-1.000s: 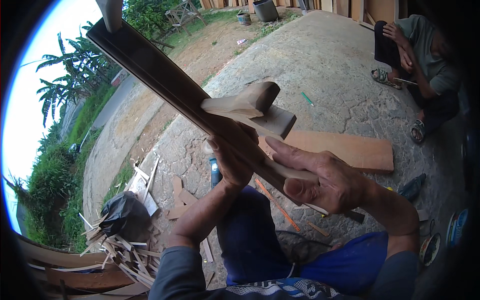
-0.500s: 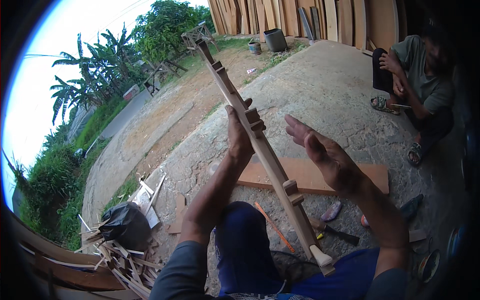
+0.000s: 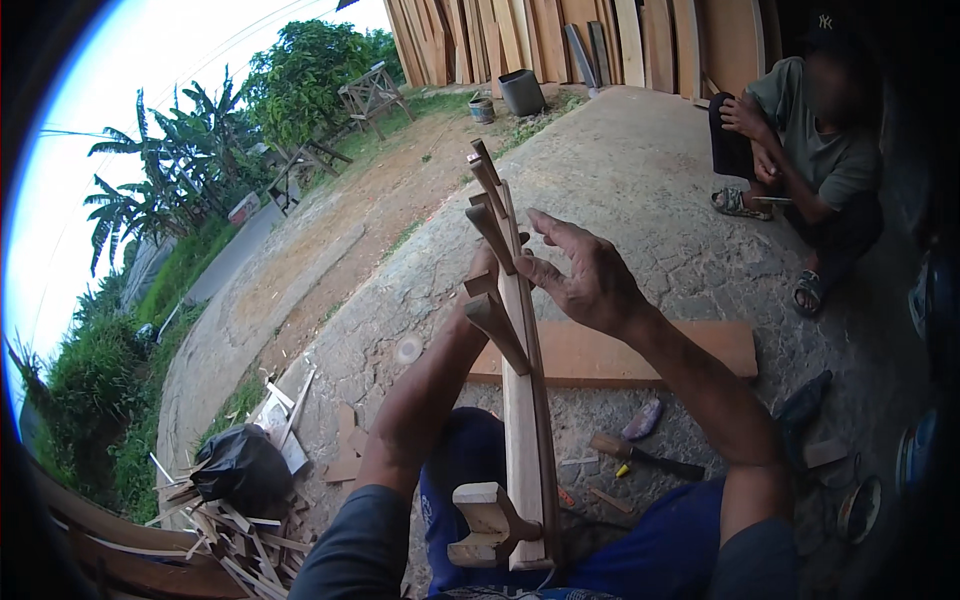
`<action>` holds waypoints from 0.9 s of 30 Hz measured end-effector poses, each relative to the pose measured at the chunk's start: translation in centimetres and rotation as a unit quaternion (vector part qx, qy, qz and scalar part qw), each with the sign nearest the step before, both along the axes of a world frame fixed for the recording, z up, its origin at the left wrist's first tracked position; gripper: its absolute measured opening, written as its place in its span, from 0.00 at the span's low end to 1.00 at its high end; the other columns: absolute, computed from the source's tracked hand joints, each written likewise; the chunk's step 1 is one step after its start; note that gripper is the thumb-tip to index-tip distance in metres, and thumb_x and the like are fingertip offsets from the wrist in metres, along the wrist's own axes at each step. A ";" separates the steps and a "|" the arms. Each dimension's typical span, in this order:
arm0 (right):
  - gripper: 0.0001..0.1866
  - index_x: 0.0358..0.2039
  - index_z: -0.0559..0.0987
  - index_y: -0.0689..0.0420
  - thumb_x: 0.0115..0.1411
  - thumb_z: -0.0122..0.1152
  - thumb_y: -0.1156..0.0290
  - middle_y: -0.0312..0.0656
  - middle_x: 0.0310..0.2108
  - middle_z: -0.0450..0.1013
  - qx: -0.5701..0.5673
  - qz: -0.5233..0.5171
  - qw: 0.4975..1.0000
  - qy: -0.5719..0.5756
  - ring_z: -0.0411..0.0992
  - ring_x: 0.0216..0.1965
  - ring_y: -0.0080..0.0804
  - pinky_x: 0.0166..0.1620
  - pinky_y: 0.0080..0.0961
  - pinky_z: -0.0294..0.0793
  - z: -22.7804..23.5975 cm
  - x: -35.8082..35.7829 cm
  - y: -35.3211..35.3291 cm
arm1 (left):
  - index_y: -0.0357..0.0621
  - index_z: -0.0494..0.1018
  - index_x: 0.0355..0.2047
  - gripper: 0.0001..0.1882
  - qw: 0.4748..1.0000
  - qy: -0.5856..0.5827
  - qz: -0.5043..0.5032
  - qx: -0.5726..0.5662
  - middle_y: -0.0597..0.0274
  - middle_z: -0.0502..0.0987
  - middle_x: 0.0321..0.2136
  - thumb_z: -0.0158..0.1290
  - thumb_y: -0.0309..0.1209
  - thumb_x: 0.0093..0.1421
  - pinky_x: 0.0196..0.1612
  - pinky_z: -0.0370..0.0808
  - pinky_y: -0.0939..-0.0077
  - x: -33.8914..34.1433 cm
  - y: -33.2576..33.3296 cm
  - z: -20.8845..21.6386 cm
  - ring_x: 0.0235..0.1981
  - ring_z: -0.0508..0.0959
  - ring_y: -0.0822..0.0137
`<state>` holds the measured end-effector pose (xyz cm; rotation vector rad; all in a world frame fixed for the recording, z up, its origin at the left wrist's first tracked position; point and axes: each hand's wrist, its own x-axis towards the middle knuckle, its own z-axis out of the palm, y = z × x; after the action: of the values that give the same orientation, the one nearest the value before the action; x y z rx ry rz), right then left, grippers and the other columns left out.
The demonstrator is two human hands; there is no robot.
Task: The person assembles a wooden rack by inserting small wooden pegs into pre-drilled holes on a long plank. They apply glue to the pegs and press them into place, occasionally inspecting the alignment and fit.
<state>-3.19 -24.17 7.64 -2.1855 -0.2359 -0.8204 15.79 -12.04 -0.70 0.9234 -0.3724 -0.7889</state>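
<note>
A long wooden peg rail [image 3: 520,430], like a coat rack, stands lengthwise before me. Several flared wooden pegs jut from its left face, and a forked end piece [image 3: 488,522] sits near its lower end. My left hand [image 3: 484,266] is closed around the rail's upper half, partly hidden behind the pegs. Close to the right edge of the rail, my right hand [image 3: 590,280] has its fingers and thumb apart. Its thumb tip is at the rail's edge; whether it touches I cannot tell.
On the concrete lie a flat board [image 3: 650,352], a wooden-handled tool with a dark blade [image 3: 650,458] and wood offcuts. A black plastic bag [image 3: 240,462] rests on scrap wood at left. A seated person [image 3: 815,150] is at right; planks [image 3: 560,40] lean at the back.
The peg rail has turned in my left hand to a more upright line, its pegs now pointing left. My right hand has moved left, up to the rail's edge.
</note>
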 end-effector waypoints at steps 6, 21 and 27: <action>0.46 0.59 0.59 0.64 0.54 0.65 0.42 0.60 0.43 0.75 0.037 -0.065 0.997 0.028 0.76 0.45 0.53 0.48 0.42 0.74 -2.0 3.7 -0.3 | 0.44 0.68 0.47 0.17 0.992 -0.094 0.007 -0.077 0.61 0.74 0.35 0.47 0.43 0.67 0.37 0.77 0.75 -7.2 -3.3 2.4 0.34 0.77 0.69; 0.29 0.42 0.64 0.59 0.58 0.64 0.48 0.50 0.34 0.78 -0.016 -0.235 0.965 0.116 0.79 0.38 0.43 0.38 0.39 0.76 -4.0 6.1 0.2 | 0.48 0.67 0.51 0.21 0.956 -0.181 -0.087 -0.212 0.66 0.71 0.40 0.41 0.49 0.69 0.52 0.69 0.71 -4.6 -7.0 -3.2 0.42 0.72 0.71; 0.20 0.43 0.57 0.58 0.58 0.55 0.67 0.54 0.29 0.75 0.014 -0.161 0.987 0.024 0.76 0.33 0.61 0.36 0.50 0.73 -6.4 7.5 -0.6 | 0.48 0.67 0.50 0.20 0.973 -0.128 -0.053 -0.183 0.66 0.71 0.39 0.42 0.48 0.69 0.50 0.70 0.72 -5.0 -7.4 -3.4 0.40 0.73 0.71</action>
<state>4.32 -24.77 1.24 -2.2445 0.1581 -0.9393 10.81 -19.40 -4.07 0.6602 -0.7713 -0.6696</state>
